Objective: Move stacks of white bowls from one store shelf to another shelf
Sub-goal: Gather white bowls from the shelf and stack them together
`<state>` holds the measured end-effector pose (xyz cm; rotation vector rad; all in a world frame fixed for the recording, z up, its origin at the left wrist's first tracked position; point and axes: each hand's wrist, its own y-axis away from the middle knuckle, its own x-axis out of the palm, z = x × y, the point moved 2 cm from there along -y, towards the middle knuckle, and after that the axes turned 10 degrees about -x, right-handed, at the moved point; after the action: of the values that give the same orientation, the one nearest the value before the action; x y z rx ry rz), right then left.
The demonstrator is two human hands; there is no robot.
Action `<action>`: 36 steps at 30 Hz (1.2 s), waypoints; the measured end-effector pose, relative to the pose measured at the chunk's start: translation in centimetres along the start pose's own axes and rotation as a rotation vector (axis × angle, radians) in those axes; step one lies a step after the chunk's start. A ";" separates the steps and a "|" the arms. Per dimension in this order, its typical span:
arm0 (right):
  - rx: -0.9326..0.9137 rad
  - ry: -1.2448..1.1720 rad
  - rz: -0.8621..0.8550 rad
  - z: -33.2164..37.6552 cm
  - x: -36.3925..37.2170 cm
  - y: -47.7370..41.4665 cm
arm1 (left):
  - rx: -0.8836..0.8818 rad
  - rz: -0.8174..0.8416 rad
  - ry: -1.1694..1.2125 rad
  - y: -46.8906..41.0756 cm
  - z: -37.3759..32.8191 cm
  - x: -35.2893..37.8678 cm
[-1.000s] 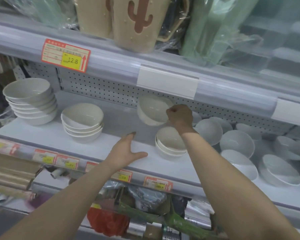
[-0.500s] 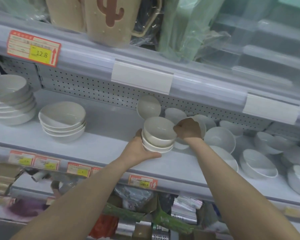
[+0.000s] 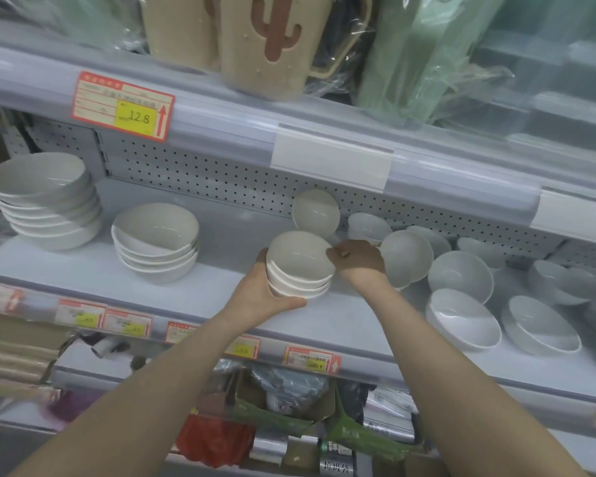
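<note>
Fingers (image 3: 288, 303) of the left hand (image 3: 258, 290) wrap the stack of white bowls (image 3: 300, 266) at 7 o'clock, while the right hand (image 3: 356, 263) pinches its rim at 3 o'clock.

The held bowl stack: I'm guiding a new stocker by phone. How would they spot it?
Look at the bowl shelf, below the blank label holder. A small bowl stack sits between the left hand and right hand. It is narrower than the stacks leftward and the only one held.
</note>
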<state>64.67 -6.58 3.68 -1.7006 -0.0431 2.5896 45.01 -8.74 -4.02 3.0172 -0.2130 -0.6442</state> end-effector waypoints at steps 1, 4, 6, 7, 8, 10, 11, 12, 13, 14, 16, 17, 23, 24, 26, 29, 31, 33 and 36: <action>0.003 -0.033 0.009 0.8 0.5 -0.2 | -0.011 -0.002 0.004 0.0 0.5 -0.9; 0.004 -0.026 0.042 3.1 2.0 -0.9 | -0.037 0.017 0.055 0.1 1.4 -3.3; 0.027 0.032 0.030 4.4 2.4 -1.1 | -0.054 0.038 0.101 0.1 1.8 -4.4; 0.029 0.052 0.020 4.9 2.5 -1.3 | -0.060 0.042 0.107 0.2 1.9 -4.9; 0.031 0.058 0.018 5.2 2.7 -1.4 | -0.065 0.049 0.101 0.3 1.9 -5.2; 0.043 0.036 0.021 5.4 3.0 -1.7 | -0.063 0.057 0.095 0.5 2.4 -5.6; 0.048 0.025 0.013 5.4 3.1 -1.8 | -0.062 0.056 0.096 0.5 2.6 -5.6; 0.054 0.018 0.000 5.4 3.1 -1.8 | -0.065 0.055 0.095 0.6 2.6 -5.7; 0.056 0.010 -0.020 5.3 3.1 -1.8 | -0.068 0.052 0.098 0.7 2.6 -5.7; 0.056 -0.003 -0.039 5.3 3.1 -1.8 | -0.072 0.052 0.100 0.7 2.6 -5.7; 0.060 -0.034 -0.063 5.3 3.1 -1.9 | -0.075 0.063 0.114 0.7 2.7 -5.6; 0.061 -0.047 -0.068 5.3 3.2 -1.9 | -0.077 0.073 0.127 0.8 2.8 -5.6; 0.035 -0.227 -0.112 4.4 3.6 -1.5 | -0.050 -0.007 0.073 1.0 3.0 -5.1; 0.065 -0.289 -0.134 3.8 3.8 -1.6 | -0.041 -0.024 0.055 0.9 3.0 -5.1; 0.102 -0.334 -0.157 2.4 4.4 -2.3 | -0.023 -0.036 0.032 0.5 3.0 -5.1; 0.142 -0.313 -0.135 0.3 5.5 -3.9 | -0.012 -0.055 0.035 -0.1 3.6 -5.1; 0.169 -0.288 -0.109 -0.6 6.1 -5.0 | -0.007 -0.070 0.039 -0.4 3.9 -5.1; 0.200 -0.235 -0.109 -1.0 6.3 -5.8 | 0.005 -0.077 0.026 -0.4 4.2 -5.1; 0.236 -0.250 -0.129 -1.0 6.7 -7.6 | 0.026 -0.080 0.009 -0.8 4.6 -5.1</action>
<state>63.07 1.40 -2.47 -1.2511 0.1338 2.5748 38.57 -7.33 -6.18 3.0665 -0.1008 -0.6383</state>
